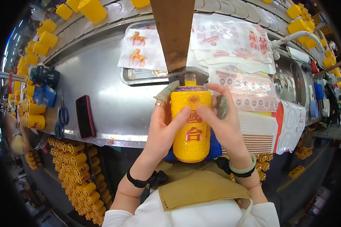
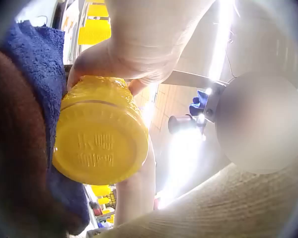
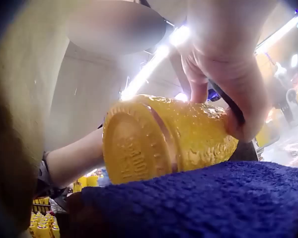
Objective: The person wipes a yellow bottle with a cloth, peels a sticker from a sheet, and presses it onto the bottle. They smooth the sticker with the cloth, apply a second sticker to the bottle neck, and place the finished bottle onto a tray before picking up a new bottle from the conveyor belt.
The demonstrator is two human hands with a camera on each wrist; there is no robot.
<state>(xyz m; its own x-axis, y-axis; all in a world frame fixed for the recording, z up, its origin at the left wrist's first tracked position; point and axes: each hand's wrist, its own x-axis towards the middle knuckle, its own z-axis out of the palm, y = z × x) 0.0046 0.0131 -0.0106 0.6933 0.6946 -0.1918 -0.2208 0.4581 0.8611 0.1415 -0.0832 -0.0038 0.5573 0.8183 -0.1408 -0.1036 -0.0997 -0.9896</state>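
Observation:
A yellow bottle [image 1: 191, 147] with raised texture, red characters, a purple-blue shoulder band and a clear neck lies front side up, its neck pointing away from the person. My left hand [image 1: 158, 123] grips its left side, the thumb pressing on the front near the characters. On the opposite side my right hand [image 1: 228, 123] holds it, that thumb also on the front beside the lettering. A pale cover wraps one left fingertip. Beneath the bottle is a blue towel [image 3: 213, 198]. Both wrist views show the bottle's round embossed base facing the person.
Directly beyond the neck stands a brown upright post [image 1: 174, 34]. Decal sheets with horses [image 1: 140, 45] lie on a metal tray behind, and printed sheets [image 1: 246, 90] spread at right. A phone [image 1: 85, 116] rests on the metal table at left. Yellow bottles line the conveyor.

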